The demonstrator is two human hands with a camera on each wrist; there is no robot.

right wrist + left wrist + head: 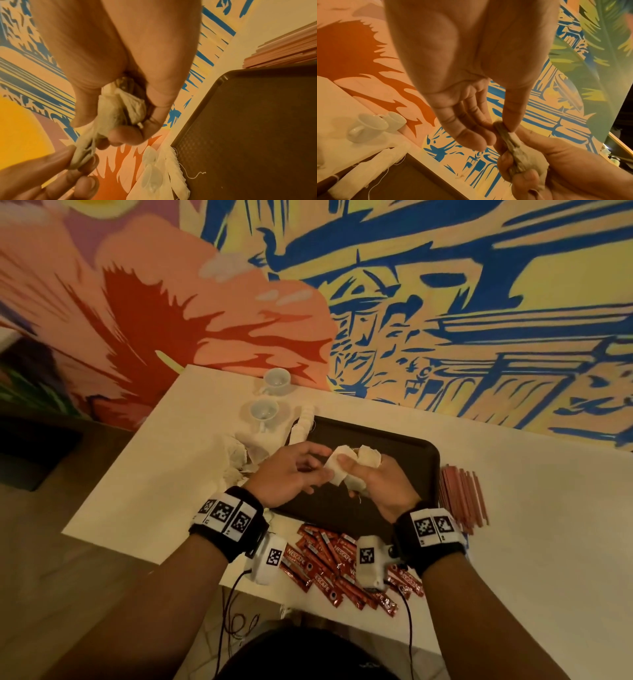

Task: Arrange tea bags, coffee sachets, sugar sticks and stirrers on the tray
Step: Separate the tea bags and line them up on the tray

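Above the dark tray (404,450) my right hand (359,474) grips a bunch of pale tea bags (369,457). My left hand (318,467) pinches the end of one tea bag (500,127) sticking out of that bunch. In the right wrist view the bunch (120,106) sits in my curled right fingers, and the left fingertips (68,152) hold its lower end. A row of tea bags (303,424) lies along the tray's left edge. Red coffee sachets (325,559) are heaped in front of the tray. Pinkish sticks (462,498) lie to its right.
Two white cups (275,380) (263,410) stand at the back left of the white table (548,525). A loose heap of pale tea bags (236,457) lies left of the tray. A painted wall rises right behind the table. The table's front edge is near my body.
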